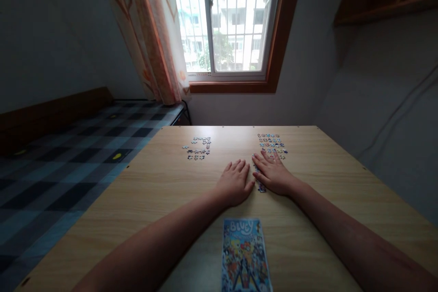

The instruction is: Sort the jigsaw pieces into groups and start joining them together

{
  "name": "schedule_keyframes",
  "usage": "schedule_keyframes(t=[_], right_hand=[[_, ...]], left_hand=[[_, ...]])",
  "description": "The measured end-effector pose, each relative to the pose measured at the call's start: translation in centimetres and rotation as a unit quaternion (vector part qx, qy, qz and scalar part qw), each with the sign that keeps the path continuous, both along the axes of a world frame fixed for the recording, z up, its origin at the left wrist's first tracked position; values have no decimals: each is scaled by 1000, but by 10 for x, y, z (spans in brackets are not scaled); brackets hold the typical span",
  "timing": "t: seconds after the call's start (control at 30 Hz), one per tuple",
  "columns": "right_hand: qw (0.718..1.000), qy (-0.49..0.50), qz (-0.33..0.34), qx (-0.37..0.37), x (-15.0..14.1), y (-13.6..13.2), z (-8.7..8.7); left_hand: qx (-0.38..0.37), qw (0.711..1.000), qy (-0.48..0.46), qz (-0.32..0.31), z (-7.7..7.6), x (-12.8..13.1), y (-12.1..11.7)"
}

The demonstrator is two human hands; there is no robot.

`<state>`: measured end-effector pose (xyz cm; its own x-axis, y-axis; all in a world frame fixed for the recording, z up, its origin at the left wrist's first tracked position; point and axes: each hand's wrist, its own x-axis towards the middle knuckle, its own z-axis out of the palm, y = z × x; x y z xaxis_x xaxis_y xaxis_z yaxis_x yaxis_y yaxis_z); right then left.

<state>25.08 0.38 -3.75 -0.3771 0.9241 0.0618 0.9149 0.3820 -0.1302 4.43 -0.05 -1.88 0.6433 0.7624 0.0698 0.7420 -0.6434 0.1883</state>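
Observation:
My left hand (236, 182) lies palm down on the wooden table, fingers stretched forward, with no object visible under it. Beside it, my right hand (273, 173) rests flat over a narrow strip of joined puzzle pieces (262, 188), hiding much of that strip. Just beyond my right fingertips sit rows of loose puzzle pieces (270, 140). Farther left, another group of puzzle pieces (199, 151) is laid out in a rough bracket shape. A colourful "Bluey" picture sheet (244, 255) lies between my forearms, close to me.
The pale wooden table (153, 182) reaches toward a wall with a barred window (236, 23). To the left stands a bed with a checked cover (85, 146), beneath a floral curtain (150, 32). A wooden shelf (386, 13) hangs at the upper right.

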Motion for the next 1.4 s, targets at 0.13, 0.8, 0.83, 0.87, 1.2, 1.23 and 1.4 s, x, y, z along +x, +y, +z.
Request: schedule_keyframes(t=[0.13, 0.8, 0.83, 0.87, 1.2, 1.23, 1.4], right_hand=[[1000, 8, -5, 7, 0, -1, 0], [991, 63, -64, 97, 1, -3, -5], [990, 66, -67, 101, 0, -3, -5], [990, 70, -70, 104, 0, -3, -5], [985, 108, -74, 116, -3, -1, 1], [984, 111, -75, 117, -2, -1, 1], [985, 106, -86, 109, -3, 1, 3]], left_hand=[[-1, 1000, -2, -2, 1, -1, 0], [187, 959, -114, 181, 45, -92, 80], [214, 939, -139, 230, 44, -109, 91], [228, 923, -156, 267, 41, -127, 101], [106, 933, -123, 321, 8, -176, 138], [100, 938, -104, 315, 9, -172, 139], [57, 935, -67, 342, 19, -165, 156]])
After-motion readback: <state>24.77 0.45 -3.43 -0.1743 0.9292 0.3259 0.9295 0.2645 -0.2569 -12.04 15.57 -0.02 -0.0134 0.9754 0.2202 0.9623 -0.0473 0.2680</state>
